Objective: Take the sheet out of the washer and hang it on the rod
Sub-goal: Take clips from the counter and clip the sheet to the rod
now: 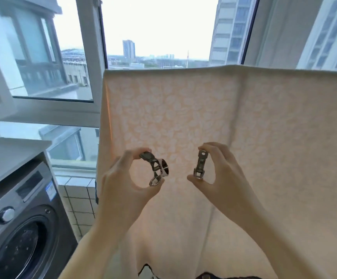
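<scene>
A pale peach sheet (pixel 244 121) with a faint leaf pattern hangs draped over a rod along its top fold, filling the middle and right of the view; the rod itself is hidden under the fabric. In front of the sheet, my left hand (pixel 123 178) pinches a metal clothes clip (pixel 156 170) between thumb and fingers. A second metal clip (pixel 199 165) is pinched upright in my right hand (pixel 222 174). The grey front-loading washer (pixel 22 224) stands at the lower left with its round door closed.
Large windows (pixel 159 31) behind the sheet look out on buildings. A white countertop (pixel 8 152) lies over the washer. A low white tiled wall (pixel 79 198) runs below the window between the washer and the sheet.
</scene>
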A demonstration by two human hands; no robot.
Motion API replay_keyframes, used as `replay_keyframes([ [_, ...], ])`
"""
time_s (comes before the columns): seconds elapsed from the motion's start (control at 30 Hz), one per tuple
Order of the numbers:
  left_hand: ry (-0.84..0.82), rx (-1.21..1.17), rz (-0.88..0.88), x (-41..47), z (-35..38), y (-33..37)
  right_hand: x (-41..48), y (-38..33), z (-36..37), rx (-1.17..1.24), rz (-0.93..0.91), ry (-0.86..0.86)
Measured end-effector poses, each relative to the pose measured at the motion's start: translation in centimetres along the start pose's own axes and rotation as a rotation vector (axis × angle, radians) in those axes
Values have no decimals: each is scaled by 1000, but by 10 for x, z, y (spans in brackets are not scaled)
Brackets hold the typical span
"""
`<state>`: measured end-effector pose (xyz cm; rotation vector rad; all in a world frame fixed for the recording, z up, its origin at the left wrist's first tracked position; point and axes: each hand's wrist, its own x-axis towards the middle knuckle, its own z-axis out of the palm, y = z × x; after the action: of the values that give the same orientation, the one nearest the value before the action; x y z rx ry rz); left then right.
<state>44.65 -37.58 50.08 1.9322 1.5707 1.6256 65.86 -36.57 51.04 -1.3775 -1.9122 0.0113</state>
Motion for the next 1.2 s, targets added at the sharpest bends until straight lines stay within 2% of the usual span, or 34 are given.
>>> replay_keyframes([
  [0.17, 80, 62, 152, 75, 8, 12, 84, 16, -10, -72, -103, 75],
  [0.37, 222, 83, 291, 136, 5, 38, 163, 32, -24, -300, -268, 61],
  [0.5, 301, 134, 317, 155, -2, 54, 203, 35, -31, -437, -364, -13],
  [0.63, 352, 187, 351, 170, -7, 64, 229, 31, -30, -462, -367, -68],
  [0.87, 310, 159, 392, 196, 3, 66, 235, 30, -23, -509, -395, -75],
  [1.03, 235, 206, 367, 216, 19, 63, 231, 39, -15, -544, -438, -56],
  [1.2, 193, 271, 418, 229, 16, 67, 236, 41, -17, -589, -444, -37],
])
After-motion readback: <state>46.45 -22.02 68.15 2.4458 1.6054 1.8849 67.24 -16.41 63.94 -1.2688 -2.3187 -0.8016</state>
